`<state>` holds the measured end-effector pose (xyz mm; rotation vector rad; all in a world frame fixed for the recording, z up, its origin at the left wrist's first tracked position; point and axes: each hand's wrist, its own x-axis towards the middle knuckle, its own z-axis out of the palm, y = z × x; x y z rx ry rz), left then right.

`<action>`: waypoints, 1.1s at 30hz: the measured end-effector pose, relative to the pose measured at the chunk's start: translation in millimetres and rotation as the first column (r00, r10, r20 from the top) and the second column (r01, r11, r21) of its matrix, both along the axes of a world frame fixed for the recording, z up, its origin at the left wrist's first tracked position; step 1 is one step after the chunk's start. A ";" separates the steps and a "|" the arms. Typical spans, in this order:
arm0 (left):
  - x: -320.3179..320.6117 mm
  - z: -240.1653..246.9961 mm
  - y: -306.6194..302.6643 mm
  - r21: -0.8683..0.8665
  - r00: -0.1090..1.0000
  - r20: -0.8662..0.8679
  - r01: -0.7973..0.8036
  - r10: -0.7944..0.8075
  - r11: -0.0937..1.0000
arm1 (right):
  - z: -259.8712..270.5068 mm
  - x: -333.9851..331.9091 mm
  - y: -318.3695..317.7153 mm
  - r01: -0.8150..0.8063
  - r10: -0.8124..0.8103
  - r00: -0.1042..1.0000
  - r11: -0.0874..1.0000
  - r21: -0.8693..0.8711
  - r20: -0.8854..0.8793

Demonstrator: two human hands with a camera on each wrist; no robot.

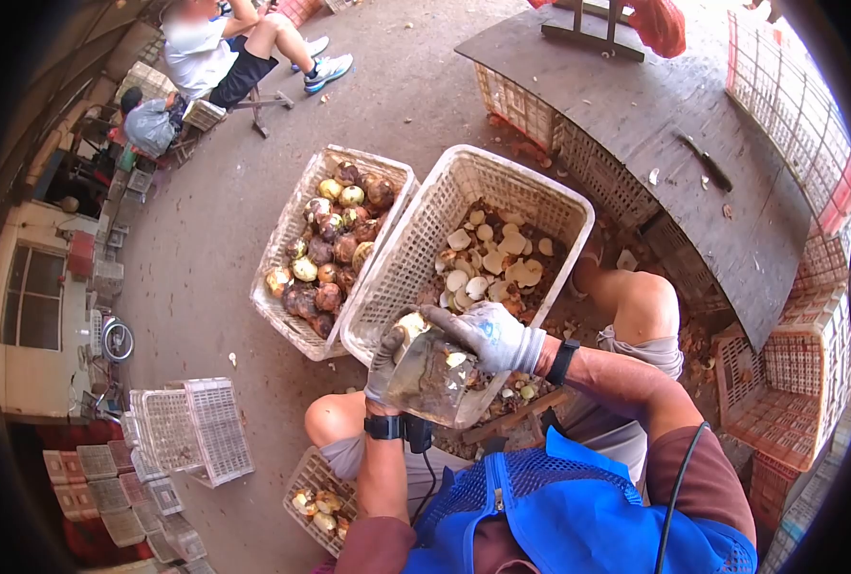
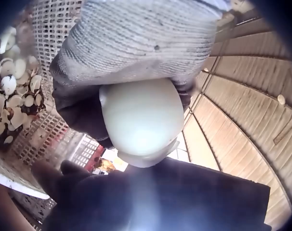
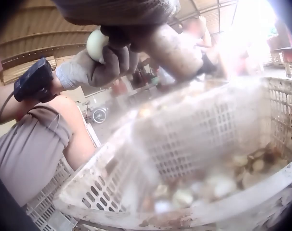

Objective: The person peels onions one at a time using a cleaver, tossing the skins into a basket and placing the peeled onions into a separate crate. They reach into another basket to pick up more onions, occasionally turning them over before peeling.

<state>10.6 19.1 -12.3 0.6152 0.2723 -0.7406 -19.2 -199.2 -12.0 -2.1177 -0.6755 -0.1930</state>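
Observation:
My gloved left hand (image 1: 380, 373) holds a pale, round, peeled vegetable (image 2: 141, 115) with its fingers around the side. A thin strip of peel hangs at its lower edge in the left wrist view. My gloved right hand (image 1: 497, 337) is close against it, gripping a broad-bladed cleaver (image 1: 425, 385); the handle is hidden in the glove. A small white scrap sticks to the wide blade. Both hands are over the near edge of a white plastic crate (image 1: 378, 287), where many cut white slices (image 1: 512, 258) lie among brown peelings.
Left of it stands another crate (image 1: 277, 230) full of brown-and-yellow round vegetables (image 1: 320, 251). A small basket (image 1: 306, 469) with several trimmed ones is by my left leg. A knife (image 1: 703, 161) lies on the grey board at right. Stacked crates (image 1: 196, 430) and seated people (image 1: 201, 57) are farther off.

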 end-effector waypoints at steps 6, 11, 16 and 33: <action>7.7 6.3 12.3 0.803 0.423 0.585 -0.186 -0.692 0.566 | 6.0 6.9 4.2 0.000 -0.007 0.998 0.995 -0.102 -0.066; 23.2 9.0 16.9 0.485 0.779 0.510 0.089 -0.365 0.870 | 1.8 7.7 12.9 0.044 -0.009 0.978 0.986 0.164 -0.208; 24.0 13.9 18.9 0.434 0.907 0.306 0.139 -0.291 0.890 | 6.3 11.8 12.1 0.161 0.006 0.887 0.934 0.320 -0.462; 12.4 25.2 10.7 0.349 0.893 0.175 0.338 -0.415 0.874 | 22.6 7.4 -9.4 -0.048 0.138 0.938 0.960 0.276 -0.319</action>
